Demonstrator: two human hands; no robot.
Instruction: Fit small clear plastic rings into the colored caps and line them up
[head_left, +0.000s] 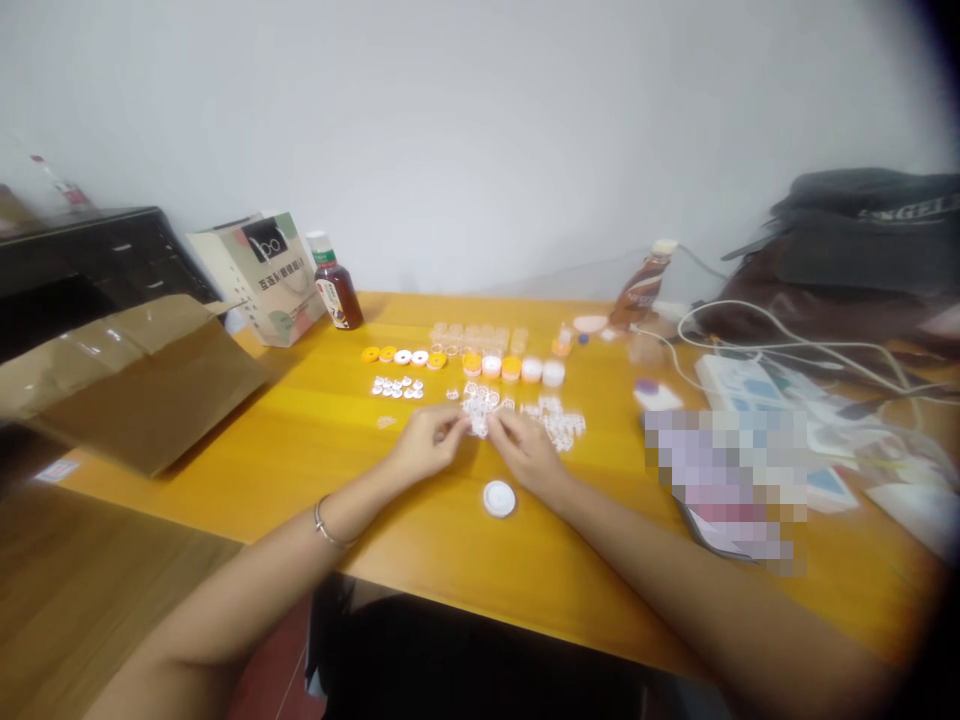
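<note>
My left hand (426, 440) and my right hand (526, 448) meet over the yellow wooden table (315, 430), fingertips pinched together on a small clear plastic piece (478, 426) at the edge of a heap of such pieces (551, 420). A white round lid (499, 498) lies just in front of my hands. Behind the heap runs a row of orange and white round caps (510, 368), with flat orange and white rings (401, 356) to their left. A bracelet circles my left wrist.
An open cardboard box (142, 380) sits at the left edge, with a paper bag (262, 275) and a dark drink bottle (336, 285) behind it. Another bottle (641, 285), white cables (757, 335), papers and a dark bag (862, 250) crowd the right side.
</note>
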